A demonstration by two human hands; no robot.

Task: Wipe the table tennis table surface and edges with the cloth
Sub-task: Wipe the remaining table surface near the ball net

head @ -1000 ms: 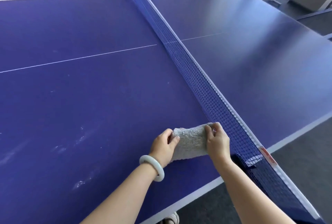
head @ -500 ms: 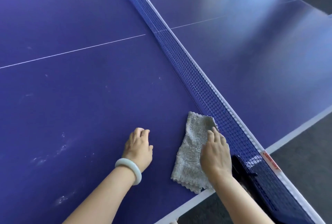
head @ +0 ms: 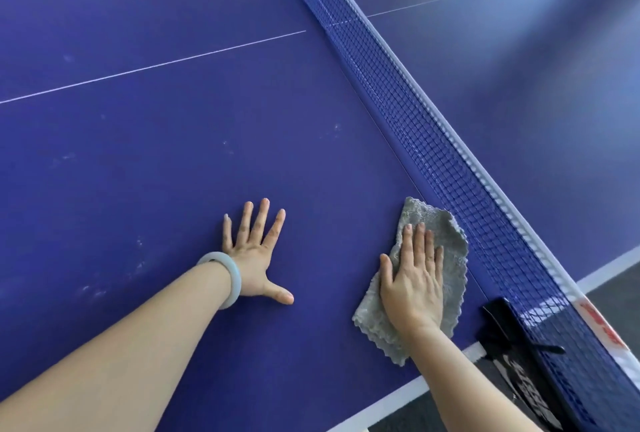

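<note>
Right hand (head: 414, 288) pressed flat on grey cloth (head: 446, 258) beside net (head: 450, 154); left hand (head: 254, 253) lay splayed, fingers straight, on table (head: 156, 172).

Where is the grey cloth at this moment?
In the head view, the cloth lies flat on the table at lower right, pressed under the right hand, just beside the net and right of the left hand.

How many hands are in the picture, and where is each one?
2. The left hand, with a bracelet on its wrist, lies flat on the bare table. The right hand lies flat on the cloth, beside the net.
</note>
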